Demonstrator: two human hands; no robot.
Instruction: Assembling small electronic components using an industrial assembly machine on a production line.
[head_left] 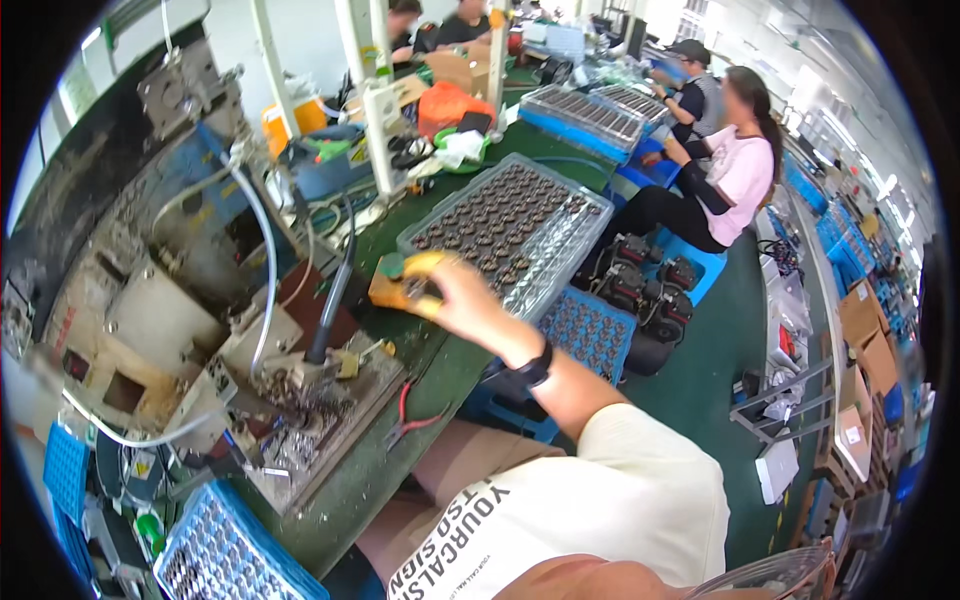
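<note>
Head view, looking down on a workshop bench. The person's right hand [468,302], with a black wristband [537,366] behind it, reaches in from the right to the middle of the scene. Its thumb and forefinger, capped in yellow coverings [436,259], curve toward each other beside a small orange-brown block [380,291] with a round green top. The fingers appear to meet the block's right side; whether they grip it or a small part is blurred, so I cannot tell. The left hand is out of view.

The block sits at the middle of the green bench [345,505], just left of a clear plastic tray [578,228]. Rows of small dark parts [490,215] fill much of that tray; its right end has bare pockets.

On the left stands a large, worn metal machine [150,310] with hoses. Nearer, red-handled pliers [408,422] lie by the bench edge. A blue tray [629,343] of parts sits below the bench, to the right of the hand, and stacked blue trays [292,560] stand near left.

Far right, a co-worker in a pink top [745,160] sits on a blue stool [705,268]; beyond sits another in a dark cap [688,50]. An orange bag [455,107] lies at the bench's far side.
</note>
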